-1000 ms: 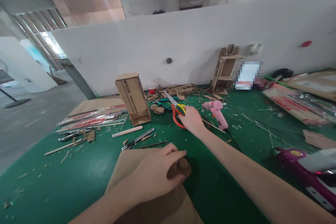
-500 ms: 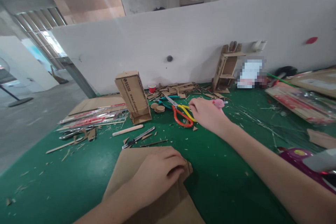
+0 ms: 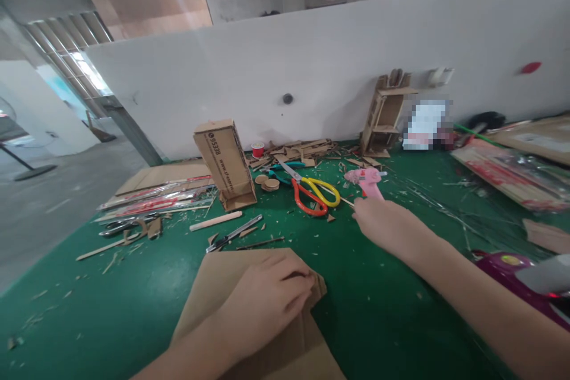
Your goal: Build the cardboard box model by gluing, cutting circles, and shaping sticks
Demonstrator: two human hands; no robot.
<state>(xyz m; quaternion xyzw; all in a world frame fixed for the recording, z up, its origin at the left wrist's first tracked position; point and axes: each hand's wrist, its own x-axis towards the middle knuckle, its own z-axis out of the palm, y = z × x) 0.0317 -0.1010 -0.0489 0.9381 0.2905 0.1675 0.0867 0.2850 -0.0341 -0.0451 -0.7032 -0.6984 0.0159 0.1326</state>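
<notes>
My left hand [image 3: 271, 303] lies over a brown cardboard piece [image 3: 294, 350] at the near edge, its fingers curled and closed on the part by the clipped corner. Farther right, my right hand [image 3: 383, 219] is closed, with the tip of a thin pale stick [image 3: 348, 202] coming out of its fingers. That stick runs toward the scissors [image 3: 314, 193], which have one yellow and one red handle and lie with blades apart. Just beyond my right hand rests a pink glue gun [image 3: 369, 179]. A utility knife [image 3: 234, 233] lies past the cardboard's far edge.
An upright cardboard box [image 3: 222, 160] stands beyond the knife, with wooden discs [image 3: 269, 184] beside it. Cardboard scraps [image 3: 307, 149] line the white wall. A cardboard shelf model [image 3: 385, 116] stands at the back right. A purple device [image 3: 507, 267] sits at right.
My right hand has moved right and nearer, away from the scissors' handles, with the thin stick now showing in its fingers. My left hand's fingers have drawn closer together on the cardboard.
</notes>
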